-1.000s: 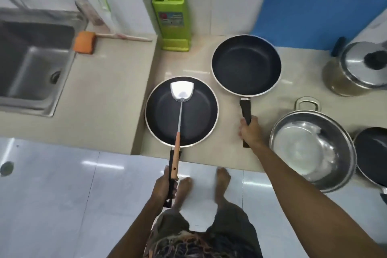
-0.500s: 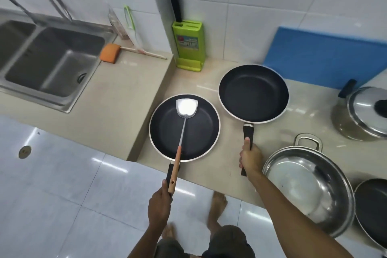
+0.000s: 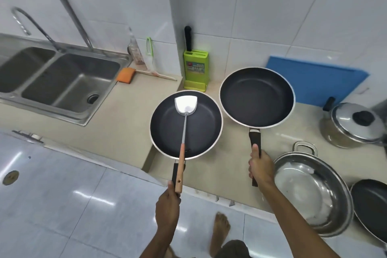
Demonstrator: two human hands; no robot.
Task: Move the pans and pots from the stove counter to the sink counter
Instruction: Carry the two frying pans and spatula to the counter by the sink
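Observation:
Two black non-stick frying pans are raised off the stove counter. My left hand grips the handle of the left pan, which carries a steel spatula with a wooden handle lying across it. My right hand grips the black handle of the right pan, which tilts up toward the wall. A wide steel pot sits to the right of my right hand. A lidded steel pot stands further back, and a third black pan shows at the right edge.
The sink counter lies lower, to the left, with a double steel sink, an orange sponge, a brush and a bottle. A green knife block stands at the wall corner. A blue board leans behind the stove counter.
Both pans have come up off the counter and closer to the camera. The view has tilted up, showing more of the wall and sink.

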